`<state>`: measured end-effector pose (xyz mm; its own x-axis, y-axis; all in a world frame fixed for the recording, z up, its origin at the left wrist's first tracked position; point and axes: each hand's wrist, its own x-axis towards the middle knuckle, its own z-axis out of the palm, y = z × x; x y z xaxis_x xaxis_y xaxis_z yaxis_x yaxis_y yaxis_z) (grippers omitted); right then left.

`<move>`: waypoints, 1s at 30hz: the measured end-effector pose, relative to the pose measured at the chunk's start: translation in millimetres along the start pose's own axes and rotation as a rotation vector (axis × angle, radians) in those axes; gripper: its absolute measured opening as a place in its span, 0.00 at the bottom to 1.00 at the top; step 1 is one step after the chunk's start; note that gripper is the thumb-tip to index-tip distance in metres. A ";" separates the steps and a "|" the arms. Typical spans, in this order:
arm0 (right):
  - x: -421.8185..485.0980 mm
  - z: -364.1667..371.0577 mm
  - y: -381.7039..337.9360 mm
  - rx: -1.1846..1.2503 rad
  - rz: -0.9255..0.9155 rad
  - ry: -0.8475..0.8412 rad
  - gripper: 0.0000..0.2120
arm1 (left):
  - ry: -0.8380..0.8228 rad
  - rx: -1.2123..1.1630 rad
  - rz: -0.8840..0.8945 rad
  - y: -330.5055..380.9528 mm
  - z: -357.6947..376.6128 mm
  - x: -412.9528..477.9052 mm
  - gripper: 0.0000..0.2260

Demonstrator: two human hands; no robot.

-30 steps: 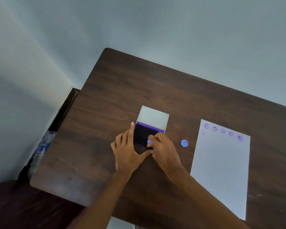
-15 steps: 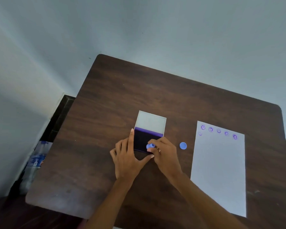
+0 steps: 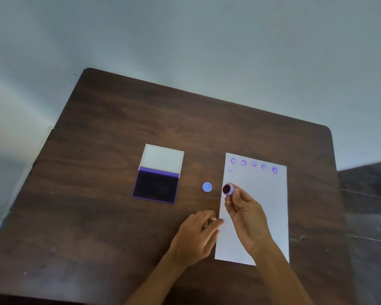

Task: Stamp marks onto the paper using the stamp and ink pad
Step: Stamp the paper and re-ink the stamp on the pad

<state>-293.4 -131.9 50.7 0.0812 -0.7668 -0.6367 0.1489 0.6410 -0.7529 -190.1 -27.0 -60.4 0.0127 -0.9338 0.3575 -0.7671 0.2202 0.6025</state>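
since a moment ago both hands have left the ink pad and moved over to the paper. the right hand now pinches the small blue stamp between thumb and fingertips, held above the paper's left edge with its dark inked face tilted up and leftward, off the sheet. the left hand lies just left of the paper, fingers loosely spread and holding nothing, their tips touching the sheet's left edge on the table.

the ink pad sits well to the left of the paper, open, its pale lid folded back on the far side and the dark purple pad bare. a round blue cap lies on the wood between ink pad and paper, nearer the paper, apart from both. across the paper's far edge runs a row of five purple stamp marks, with one fainter mark just below the leftmost; the rest of the sheet is blank. the stamp hangs nearer than that faint mark, close to the same left edge.
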 end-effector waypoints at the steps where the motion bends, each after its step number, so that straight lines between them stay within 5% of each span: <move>1: 3.9 -6.4 -4.0 -0.068 -0.039 0.019 0.09 | -0.020 -0.015 -0.008 2.3 8.1 7.9 0.13; 9: 65.0 -37.6 -23.8 -0.766 -0.440 0.212 0.07 | -0.162 0.051 -0.041 -5.3 28.6 23.8 0.18; 15: 98.8 -35.6 -26.0 -1.125 -0.762 0.138 0.06 | -0.152 0.048 -0.037 -5.3 31.7 22.9 0.18; 30: 125.9 -20.4 -22.1 -1.344 -0.912 -0.061 0.11 | -0.168 0.073 -0.050 -4.7 32.5 22.7 0.19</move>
<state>-306.6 -241.9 -16.2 0.4946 -0.8670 0.0602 -0.7515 -0.4615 -0.4715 -207.0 -58.4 -78.3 -0.0509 -0.9783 0.2008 -0.8125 0.1575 0.5612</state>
